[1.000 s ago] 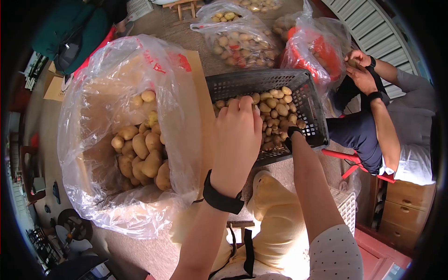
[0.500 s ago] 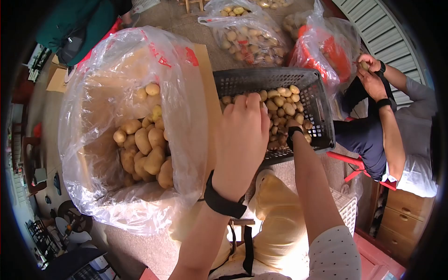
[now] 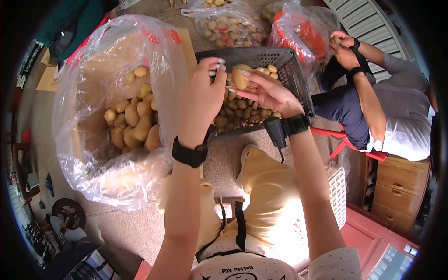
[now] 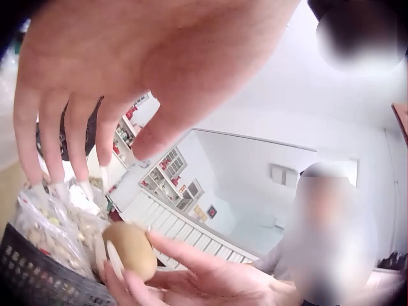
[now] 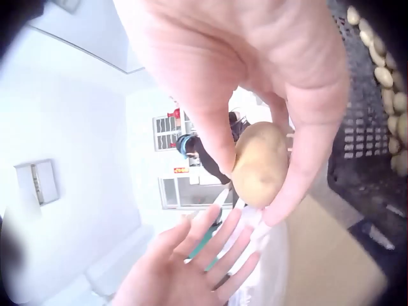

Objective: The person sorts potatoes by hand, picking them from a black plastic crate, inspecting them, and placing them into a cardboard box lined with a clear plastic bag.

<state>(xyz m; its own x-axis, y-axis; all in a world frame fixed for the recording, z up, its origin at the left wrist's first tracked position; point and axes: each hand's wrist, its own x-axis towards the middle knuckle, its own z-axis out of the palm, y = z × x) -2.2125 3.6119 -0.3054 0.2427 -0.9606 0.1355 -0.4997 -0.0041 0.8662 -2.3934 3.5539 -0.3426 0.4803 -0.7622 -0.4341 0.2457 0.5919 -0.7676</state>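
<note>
In the head view, the right hand point(image 3: 275, 95) pinches a smooth, oval, yellow-brown potato point(image 3: 241, 77) above a black, perforated plastic crate point(image 3: 298, 79) of potatoes; the left hand point(image 3: 201, 95) hovers just beside it, near an open brown cardboard box point(image 3: 186, 44) lined with clear plastic. In the left wrist view, the left hand's grip is wide, fingers extended. In the right wrist view, thumb and fingers clasp the potato, the left hand's spread fingers just below.
</note>
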